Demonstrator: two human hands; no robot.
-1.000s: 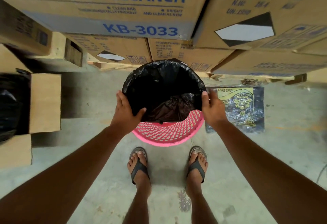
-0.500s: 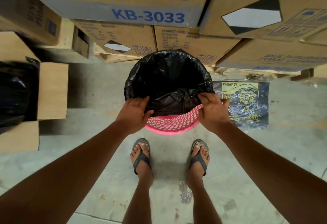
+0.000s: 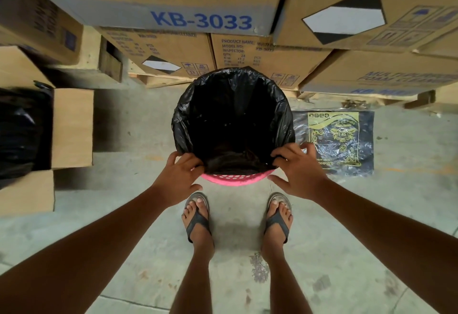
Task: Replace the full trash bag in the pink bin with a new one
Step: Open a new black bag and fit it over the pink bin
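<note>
The bin (image 3: 237, 179) stood on the floor (image 3: 128, 227) just ahead of the feet, its bag (image 3: 233, 115) folded over most of the rim, the near pink edge bare. The left hand (image 3: 179, 177) and right hand (image 3: 298, 171) pinched the bag's near edge, thumbs spread. My guess: pulled too hard, the thin film could tear or slip off the far rim. A pack of bags (image 3: 334, 140) lay beside it; boxes (image 3: 198, 4) stood behind.

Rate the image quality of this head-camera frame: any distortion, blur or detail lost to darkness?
Head view: wide-angle bending bows the stacked cartons; text blurs toward the edges; the black bag interior is too dark to read; soft, even light, faint shadow under the feet; both hands sharp.
</note>
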